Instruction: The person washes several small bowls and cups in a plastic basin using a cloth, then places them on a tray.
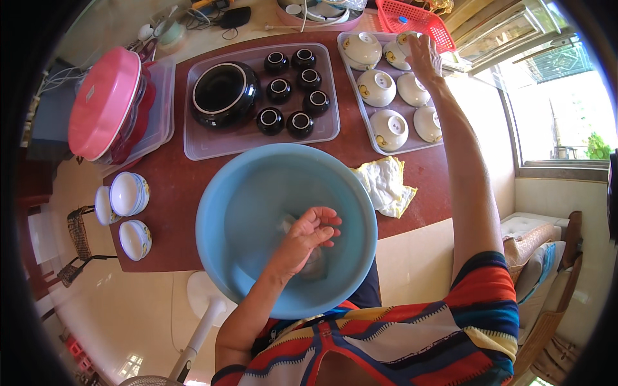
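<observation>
My left hand (306, 239) hovers over a blue plastic basin (285, 166) of cloudy water, its fingers loosely curled and apart with nothing in them. Below it, something pale lies under the water, too blurred to name. My right hand (424, 59) reaches to the far right, touching an upturned white bowl (399, 52) at the back of a clear plastic tray (369, 126). Whether its fingers grip the bowl I cannot tell. Several more upturned patterned bowls (376, 88) stand in that tray. A crumpled white cloth (384, 186) with yellow edging lies right of the basin.
Another plastic tray (193, 140) holds a large black pot (225, 91) and several black cups (269, 120), all upturned. White bowls (135, 240) stand at the table's left edge. Pink basins (104, 103) lean at the left; a red basket (415, 24) sits behind. A fan (198, 333) stands below.
</observation>
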### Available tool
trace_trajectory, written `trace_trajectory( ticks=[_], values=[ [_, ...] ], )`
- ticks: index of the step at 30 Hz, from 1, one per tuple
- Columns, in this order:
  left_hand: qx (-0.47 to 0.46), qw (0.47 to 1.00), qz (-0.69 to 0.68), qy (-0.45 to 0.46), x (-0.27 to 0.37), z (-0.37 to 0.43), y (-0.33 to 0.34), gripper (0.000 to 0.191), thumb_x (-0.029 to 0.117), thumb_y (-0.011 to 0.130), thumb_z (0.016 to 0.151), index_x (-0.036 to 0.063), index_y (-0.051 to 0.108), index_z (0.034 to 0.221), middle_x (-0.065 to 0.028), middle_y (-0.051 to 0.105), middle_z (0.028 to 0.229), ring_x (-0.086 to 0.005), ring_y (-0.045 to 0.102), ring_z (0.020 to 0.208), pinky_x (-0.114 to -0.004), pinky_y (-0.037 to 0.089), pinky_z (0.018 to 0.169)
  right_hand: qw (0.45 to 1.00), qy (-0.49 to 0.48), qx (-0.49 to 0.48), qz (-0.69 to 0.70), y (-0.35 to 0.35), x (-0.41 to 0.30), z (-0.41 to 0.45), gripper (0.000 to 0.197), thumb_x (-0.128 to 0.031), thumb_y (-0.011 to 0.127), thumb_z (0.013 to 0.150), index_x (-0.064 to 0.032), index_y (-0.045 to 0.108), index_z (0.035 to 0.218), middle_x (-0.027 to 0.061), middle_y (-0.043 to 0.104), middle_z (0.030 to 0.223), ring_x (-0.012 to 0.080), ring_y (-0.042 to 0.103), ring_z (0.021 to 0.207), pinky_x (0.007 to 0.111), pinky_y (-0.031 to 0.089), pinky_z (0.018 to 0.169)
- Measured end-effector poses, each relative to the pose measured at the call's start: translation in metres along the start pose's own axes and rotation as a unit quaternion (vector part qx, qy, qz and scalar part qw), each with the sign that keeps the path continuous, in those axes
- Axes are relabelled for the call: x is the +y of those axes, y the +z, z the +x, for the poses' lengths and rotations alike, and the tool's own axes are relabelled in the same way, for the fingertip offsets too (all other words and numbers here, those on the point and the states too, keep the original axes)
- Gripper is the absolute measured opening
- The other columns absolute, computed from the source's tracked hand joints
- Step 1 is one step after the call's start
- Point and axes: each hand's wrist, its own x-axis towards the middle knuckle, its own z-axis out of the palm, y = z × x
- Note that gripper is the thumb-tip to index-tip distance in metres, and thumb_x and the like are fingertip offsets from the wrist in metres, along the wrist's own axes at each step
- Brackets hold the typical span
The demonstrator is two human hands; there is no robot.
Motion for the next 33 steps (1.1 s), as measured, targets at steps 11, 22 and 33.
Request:
trace_trajectory(
  ticks=[11,22,33],
  values=[
    [-0.015,0.999,0.011,-0.028,0.000,0.002,0.003,0.030,0.008,0.054,0.082,0.0071,0.046,0.112,-0.0065,0.051,0.107,-0.0146,0.051,0.094,-0.027,0.042,0.079,0.998,-0.005,-0.060,-0.010,0.024,-0.006,0.000,0.052,-0.009,0.070,0.065,-0.0115,0.046,0.112,0.0152,0.043,0.109,0.0349,0.047,0.100,0.043,0.047,0.075],
    [-0.019,0.999,0.040,0.004,-0.005,0.006,0.006,0.030,0.009,0.054,0.082,0.0064,0.046,0.111,-0.0065,0.051,0.107,-0.0140,0.051,0.094,-0.027,0.041,0.079,0.994,0.003,-0.109,-0.017,0.038,0.014,-0.002,0.059,-0.009,0.067,0.070,-0.0150,0.041,0.122,0.0184,0.040,0.121,0.0374,0.041,0.112,0.044,0.043,0.087],
    [0.103,0.943,0.203,0.242,0.012,-0.017,0.004,0.018,0.007,0.054,0.084,0.0072,0.050,0.101,-0.0005,0.055,0.092,-0.0060,0.053,0.076,-0.019,0.045,0.064,0.949,-0.068,0.103,0.291,-0.134,-0.187,-0.074,0.031,-0.010,0.063,0.076,-0.0047,0.057,0.106,0.0152,0.051,0.112,0.0316,0.054,0.097,0.037,0.045,0.081]
  ],
)
